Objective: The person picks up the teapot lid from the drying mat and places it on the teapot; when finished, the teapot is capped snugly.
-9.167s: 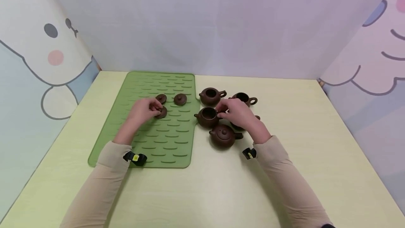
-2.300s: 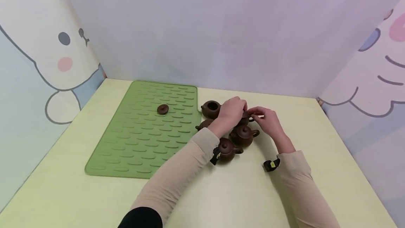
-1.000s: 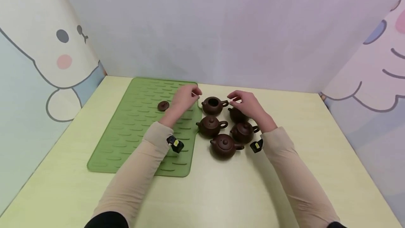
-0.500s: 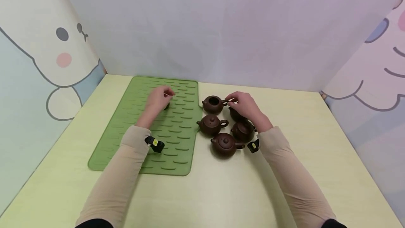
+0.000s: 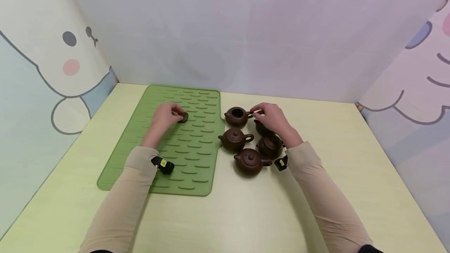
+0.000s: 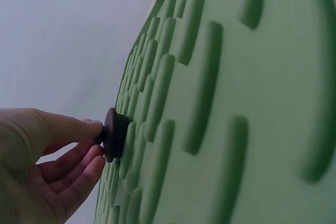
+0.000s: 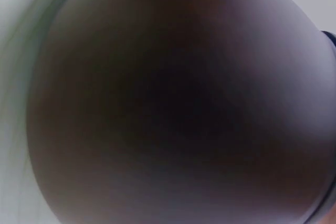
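Note:
On the green mat my left hand (image 5: 165, 117) pinches the knob of a small dark brown teapot lid (image 5: 184, 117). The left wrist view has the lid (image 6: 116, 135) with its rim against the mat ridges, thumb and fingers at its knob. My right hand (image 5: 271, 117) holds the handle of the lidless teapot (image 5: 236, 116) at the back, whose round opening faces up. Below that pot stands a lidded teapot (image 5: 233, 139). A blurred teapot body (image 7: 173, 119) fills the right wrist view, hiding the right fingers there.
Two more lidded teapots, the middle one (image 5: 270, 146) and the front one (image 5: 248, 162), stand close together. Another teapot (image 5: 261, 127) is partly hidden under my right hand. The green ridged mat (image 5: 190, 167) lies left of the pots on the pale table (image 5: 246, 214).
Earlier, several lids lay on the mat; now one is there, and most pots wear lids. My left hand has come back left from the pots to this lid; my right moved to the back pot's handle.

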A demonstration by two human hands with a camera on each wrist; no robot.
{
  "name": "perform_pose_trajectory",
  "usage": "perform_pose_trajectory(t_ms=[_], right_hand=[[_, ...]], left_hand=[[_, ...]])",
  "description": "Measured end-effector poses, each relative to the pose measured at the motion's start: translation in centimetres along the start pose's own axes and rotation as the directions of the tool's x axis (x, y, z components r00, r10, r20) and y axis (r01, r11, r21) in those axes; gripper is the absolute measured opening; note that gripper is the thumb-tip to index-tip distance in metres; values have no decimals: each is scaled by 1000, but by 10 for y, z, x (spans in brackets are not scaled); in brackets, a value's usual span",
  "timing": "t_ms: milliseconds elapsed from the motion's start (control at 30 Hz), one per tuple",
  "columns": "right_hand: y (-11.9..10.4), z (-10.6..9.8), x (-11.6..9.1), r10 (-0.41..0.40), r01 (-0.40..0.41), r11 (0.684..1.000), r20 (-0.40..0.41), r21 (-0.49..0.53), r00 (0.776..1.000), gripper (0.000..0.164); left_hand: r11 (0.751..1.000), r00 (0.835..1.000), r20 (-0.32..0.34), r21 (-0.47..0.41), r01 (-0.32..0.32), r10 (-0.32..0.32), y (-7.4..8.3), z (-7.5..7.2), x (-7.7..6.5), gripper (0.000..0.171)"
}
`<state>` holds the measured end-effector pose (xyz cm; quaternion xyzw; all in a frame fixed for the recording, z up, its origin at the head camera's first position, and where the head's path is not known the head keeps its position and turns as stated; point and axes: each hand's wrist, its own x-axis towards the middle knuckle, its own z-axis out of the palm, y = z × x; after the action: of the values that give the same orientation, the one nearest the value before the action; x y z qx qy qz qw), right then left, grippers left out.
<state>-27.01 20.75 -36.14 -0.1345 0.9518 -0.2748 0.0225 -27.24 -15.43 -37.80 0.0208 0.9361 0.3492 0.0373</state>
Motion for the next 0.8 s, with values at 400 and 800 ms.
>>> perform_pose_trajectory(t_ms=[400, 800], right_hand=[[1, -2, -2, -16, 17, 999, -6, 33, 1000, 25], [1, -1, -6, -21, 21, 999, 12, 38, 1000, 27]], left_hand=[[997, 1000, -24, 73, 11, -10, 12, 0, 3, 18], [996, 998, -30, 76, -56, 58, 58, 13, 6, 19]])
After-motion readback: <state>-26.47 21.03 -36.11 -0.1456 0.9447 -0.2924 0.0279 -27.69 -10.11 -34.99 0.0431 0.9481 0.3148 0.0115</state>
